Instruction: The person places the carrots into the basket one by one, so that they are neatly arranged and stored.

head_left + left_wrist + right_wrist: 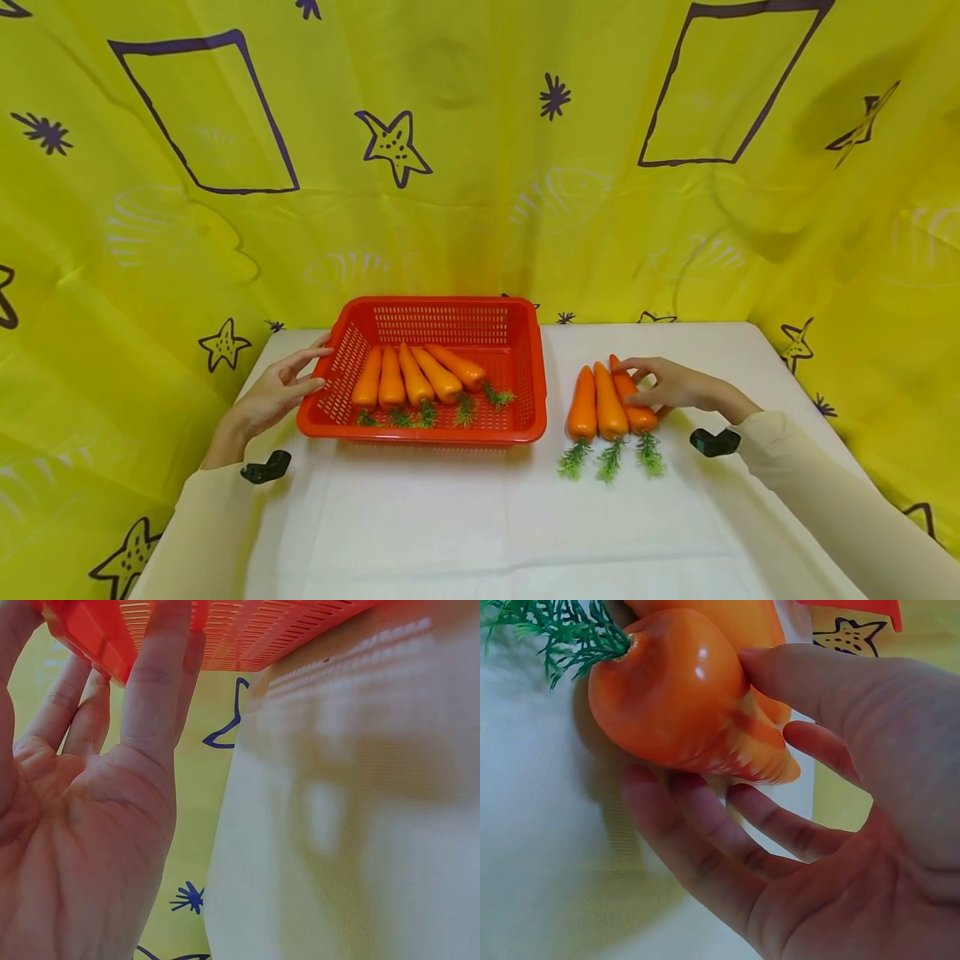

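A red plastic basket stands on the white table and holds several orange carrots, their green tops toward me. My left hand is open, with straight fingers touching the basket's left wall. To the right of the basket, three carrots lie side by side. My right hand holds the rightmost carrot. In the right wrist view, my thumb lies on top of that carrot and my fingers curl under it.
The white tablecloth runs to the front edge. A yellow curtain with purple stars closes off the back and both sides. The other two loose carrots lie just left of the held one, close to the basket's right wall.
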`<state>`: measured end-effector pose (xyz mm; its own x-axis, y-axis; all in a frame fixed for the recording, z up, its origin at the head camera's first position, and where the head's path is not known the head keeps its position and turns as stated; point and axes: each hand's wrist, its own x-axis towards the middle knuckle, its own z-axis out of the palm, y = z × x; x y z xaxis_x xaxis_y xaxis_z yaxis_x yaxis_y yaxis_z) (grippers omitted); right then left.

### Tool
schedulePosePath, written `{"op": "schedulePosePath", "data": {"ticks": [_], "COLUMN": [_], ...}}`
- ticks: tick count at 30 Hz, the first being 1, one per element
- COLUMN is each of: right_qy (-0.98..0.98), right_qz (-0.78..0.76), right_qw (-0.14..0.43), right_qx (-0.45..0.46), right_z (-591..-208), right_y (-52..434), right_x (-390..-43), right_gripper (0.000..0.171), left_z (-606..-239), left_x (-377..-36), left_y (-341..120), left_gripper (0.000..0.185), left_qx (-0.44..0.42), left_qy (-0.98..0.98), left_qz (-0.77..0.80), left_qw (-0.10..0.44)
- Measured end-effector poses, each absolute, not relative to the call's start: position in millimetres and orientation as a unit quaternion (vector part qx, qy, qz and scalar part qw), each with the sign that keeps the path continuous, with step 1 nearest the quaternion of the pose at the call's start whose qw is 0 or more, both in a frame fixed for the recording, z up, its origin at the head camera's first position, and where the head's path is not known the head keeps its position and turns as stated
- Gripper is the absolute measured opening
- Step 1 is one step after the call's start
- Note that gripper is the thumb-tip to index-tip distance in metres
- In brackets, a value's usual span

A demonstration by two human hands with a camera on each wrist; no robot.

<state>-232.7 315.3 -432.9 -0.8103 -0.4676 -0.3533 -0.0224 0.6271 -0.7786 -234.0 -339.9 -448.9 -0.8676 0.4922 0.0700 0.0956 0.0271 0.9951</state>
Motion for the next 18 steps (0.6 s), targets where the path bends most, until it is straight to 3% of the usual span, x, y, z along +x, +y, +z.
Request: {"op": "schedulePosePath", "data": {"ticks": [18], "right_qy": [0.872], "right_qz": [-0.4], "right_qw": [0.248], "right_qx": [-0.138], "right_z": [-436.5], "right_y": [309.7], "right_x": [-228.9], "right_gripper": [0.066], "left_z": [-448.1], "left_x": [-231.4], "left_y": [-338.4], "left_gripper": [0.05], "left_qx": [0.215], "left_qy": [0.696], "left_qz": [0.669], "left_qw": [0.144]}}
